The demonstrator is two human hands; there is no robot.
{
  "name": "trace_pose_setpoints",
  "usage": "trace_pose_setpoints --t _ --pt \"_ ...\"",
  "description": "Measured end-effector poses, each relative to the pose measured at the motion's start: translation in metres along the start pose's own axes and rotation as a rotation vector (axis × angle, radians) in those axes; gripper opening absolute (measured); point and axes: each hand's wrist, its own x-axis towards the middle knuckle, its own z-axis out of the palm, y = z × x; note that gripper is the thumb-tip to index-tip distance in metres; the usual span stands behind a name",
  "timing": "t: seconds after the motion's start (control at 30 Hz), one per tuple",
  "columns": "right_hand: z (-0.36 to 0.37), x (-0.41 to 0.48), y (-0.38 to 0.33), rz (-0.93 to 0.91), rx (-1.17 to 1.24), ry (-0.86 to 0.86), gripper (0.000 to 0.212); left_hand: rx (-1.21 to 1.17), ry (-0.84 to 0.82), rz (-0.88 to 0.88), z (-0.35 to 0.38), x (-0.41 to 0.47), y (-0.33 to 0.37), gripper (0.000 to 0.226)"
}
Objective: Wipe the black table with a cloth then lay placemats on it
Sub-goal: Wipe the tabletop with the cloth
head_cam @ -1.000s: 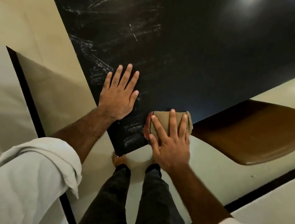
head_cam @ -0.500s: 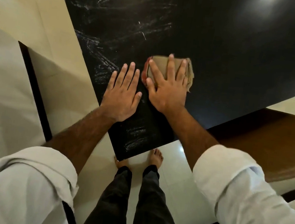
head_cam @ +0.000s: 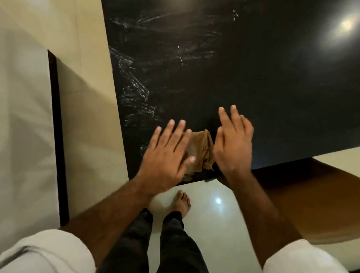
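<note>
Two open hands bracket the cloth (head_cam: 199,153), and that bracketing is what the next move turns on. The brown cloth lies bunched at the near corner of the black desk (head_cam: 272,79). Its long axis runs from the near edge toward the far side, and its near end reaches the desk's edge.

The left hand (head_cam: 167,155) sits just left of the cloth, fingers straight and spread, gripping nothing. Its thumb crosses the cloth's left border in the view, though motion blur hides whether it touches. The right hand (head_cam: 233,143) lies just right of the cloth, fingers likewise straight and apart, holding nothing, its fingertips pointing farther over the desk. Neither hand is clearly nearer; the left seems marginally closer, judging by the thumb.

Pale smear streaks (head_cam: 135,90) cover the left part of the desk, far and left of the cloth, so the wiping looks unfinished, and no placemats are in view. To resume, either hand would need to come inward and down onto the cloth, then push it far and left toward the streaks. A brown chair (head_cam: 303,197) stands right of the corner.
</note>
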Motion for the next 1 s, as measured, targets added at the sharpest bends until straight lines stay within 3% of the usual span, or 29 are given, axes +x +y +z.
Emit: trace_pose_setpoints --t 0.17,0.43,0.53,0.77,0.9,1.0 --pt "0.014 0.043 0.029 -0.106 -0.143 -0.021 0.055 0.111 -0.008 -0.008 0.024 0.021 0.026 0.072" --pt "0.035 0.04 0.028 -0.116 -0.214 0.07 0.053 0.191 0.105 -0.309 -0.013 0.084 -0.082 0.078" --pt "0.037 0.039 0.027 -0.103 -0.227 0.063 0.053 0.187 0.105 -0.337 -0.018 0.104 -0.078 0.076" --pt "0.035 0.038 0.026 -0.079 -0.218 0.038 0.053 0.186 0.007 -0.129 0.024 0.004 -0.007 0.074" --pt "0.034 0.039 0.024 -0.089 -0.22 0.062 0.052 0.227 -0.026 -0.263 0.023 -0.049 -0.044 0.076" --pt "0.036 0.039 0.023 -0.087 -0.233 0.074 0.052 0.183 0.024 -0.382 0.005 -0.017 -0.087 0.076"
